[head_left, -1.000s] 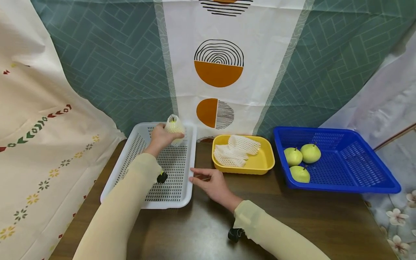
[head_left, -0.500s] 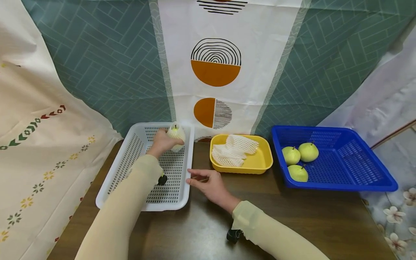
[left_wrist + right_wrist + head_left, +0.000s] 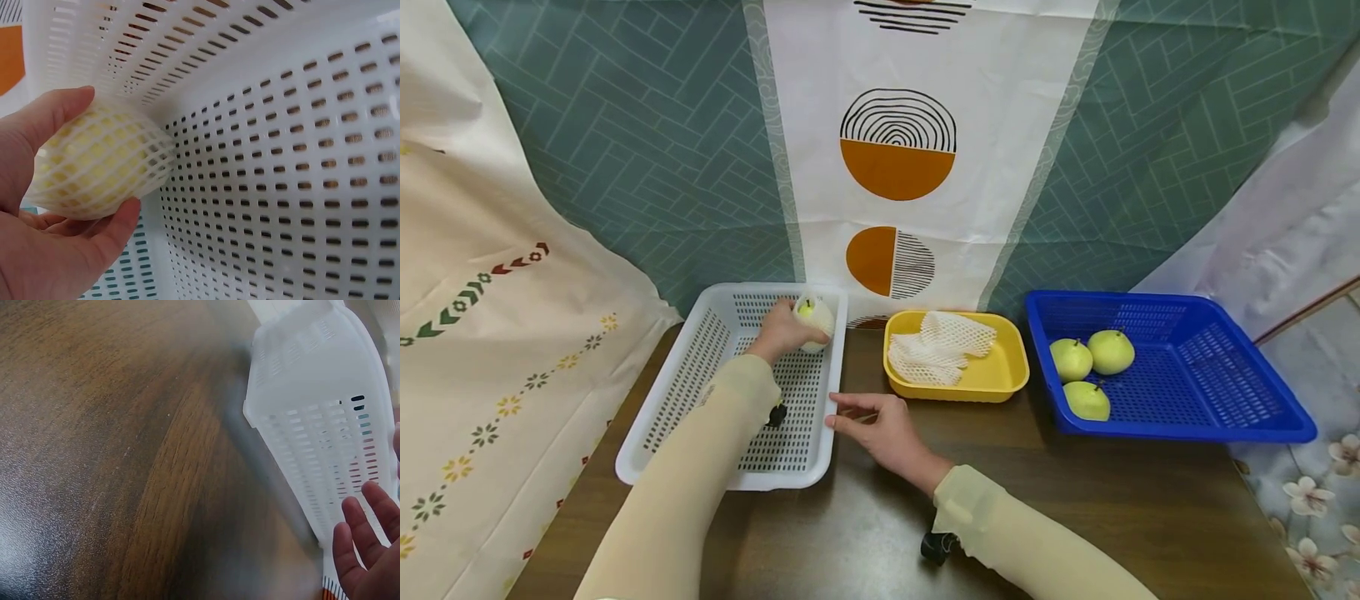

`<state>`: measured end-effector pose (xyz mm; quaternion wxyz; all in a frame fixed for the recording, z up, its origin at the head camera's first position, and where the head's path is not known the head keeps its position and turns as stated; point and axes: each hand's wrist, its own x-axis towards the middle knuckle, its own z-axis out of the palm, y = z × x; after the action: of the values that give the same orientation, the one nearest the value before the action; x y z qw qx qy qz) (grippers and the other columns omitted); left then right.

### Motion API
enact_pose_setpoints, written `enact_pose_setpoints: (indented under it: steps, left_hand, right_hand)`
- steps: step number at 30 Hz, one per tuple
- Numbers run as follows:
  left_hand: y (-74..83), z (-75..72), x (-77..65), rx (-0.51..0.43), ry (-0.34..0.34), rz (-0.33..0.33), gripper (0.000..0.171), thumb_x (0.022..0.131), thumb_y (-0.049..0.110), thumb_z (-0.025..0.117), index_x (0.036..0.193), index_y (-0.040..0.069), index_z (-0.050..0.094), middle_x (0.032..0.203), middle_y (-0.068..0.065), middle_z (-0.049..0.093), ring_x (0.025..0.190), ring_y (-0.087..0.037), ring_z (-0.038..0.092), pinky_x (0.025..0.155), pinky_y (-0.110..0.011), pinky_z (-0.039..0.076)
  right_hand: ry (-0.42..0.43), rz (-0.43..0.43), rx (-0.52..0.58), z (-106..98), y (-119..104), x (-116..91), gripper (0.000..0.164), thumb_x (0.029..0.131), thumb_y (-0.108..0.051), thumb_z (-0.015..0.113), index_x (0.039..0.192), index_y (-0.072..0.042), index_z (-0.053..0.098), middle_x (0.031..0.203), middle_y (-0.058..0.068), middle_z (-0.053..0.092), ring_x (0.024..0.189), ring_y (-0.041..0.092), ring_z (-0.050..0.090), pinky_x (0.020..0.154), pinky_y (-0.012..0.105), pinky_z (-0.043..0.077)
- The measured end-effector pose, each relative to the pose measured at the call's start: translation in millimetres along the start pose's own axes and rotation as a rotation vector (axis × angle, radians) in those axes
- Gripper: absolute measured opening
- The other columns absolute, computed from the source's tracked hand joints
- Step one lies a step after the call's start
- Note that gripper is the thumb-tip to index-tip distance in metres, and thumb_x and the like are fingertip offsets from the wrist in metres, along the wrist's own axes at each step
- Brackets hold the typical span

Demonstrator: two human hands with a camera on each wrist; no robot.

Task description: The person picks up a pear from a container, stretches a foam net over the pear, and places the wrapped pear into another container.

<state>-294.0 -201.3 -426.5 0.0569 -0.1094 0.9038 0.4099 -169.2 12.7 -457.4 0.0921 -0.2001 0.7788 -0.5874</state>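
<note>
Touches white basket (image 3: 775, 481), left of frame centre, with right hand (image 3: 887, 433) relaxed, gripping nothing. Curls left hand (image 3: 781, 332) round netted pear (image 3: 103, 159), just lowered into basket's upper right corner, so probably nearly placed. Points stem (image 3: 808, 306) up, slightly left, with long axis apparently near upright.

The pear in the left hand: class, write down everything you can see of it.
The pear looks rounded and pale yellow-green, wrapped in a white, foam-like net whose diamond mesh lets its skin show. Its stem shows at the net's open top, facing upward. The left hand grips its side, thumb opposite the fingers. It is inside the white basket, near the far right corner; whether it touches the basket floor is unclear.
</note>
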Motion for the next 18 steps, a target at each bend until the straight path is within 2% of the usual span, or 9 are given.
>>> enact_pose_setpoints:
  steps: [4, 9, 18]
  left_hand:
    - [-0.2, -0.5, -1.2, 0.032, -0.016, 0.011, 0.089, 0.062, 0.023, 0.085, 0.133, 0.003, 0.034, 0.115, -0.015, 0.051, 0.100, -0.029, 0.050, 0.088, -0.040, 0.046]
    - [-2.0, 0.2, -3.7, 0.073, -0.039, 0.007, 0.087, 0.063, 0.025, 0.083, 0.131, 0.003, 0.034, 0.113, -0.016, 0.050, 0.098, -0.029, 0.050, 0.086, -0.040, 0.047]
    - [-3.0, 4.0, -5.5, 0.126, -0.029, 0.006, 0.088, 0.063, 0.029, 0.083, 0.131, 0.002, 0.033, 0.109, -0.015, 0.051, 0.095, -0.029, 0.050, 0.084, -0.039, 0.046]
  right_hand:
    - [-0.004, 0.020, -0.012, -0.5, 0.2, 0.3, 0.040, 0.078, -0.044, 0.072, 0.114, -0.028, 0.068, 0.106, -0.016, 0.069, 0.092, 0.017, 0.066, 0.070, 0.024, 0.055]
    - [-0.008, 0.018, -0.017, 0.1, 0.3, 0.5, 0.042, 0.078, -0.042, 0.072, 0.115, -0.023, 0.068, 0.107, -0.015, 0.069, 0.091, 0.013, 0.066, 0.071, 0.023, 0.055]
    - [0.002, -0.007, -0.021, -1.3, -2.2, -0.4, 0.039, 0.078, -0.041, 0.072, 0.113, -0.023, 0.069, 0.107, -0.015, 0.069, 0.090, 0.011, 0.066, 0.072, 0.025, 0.055]
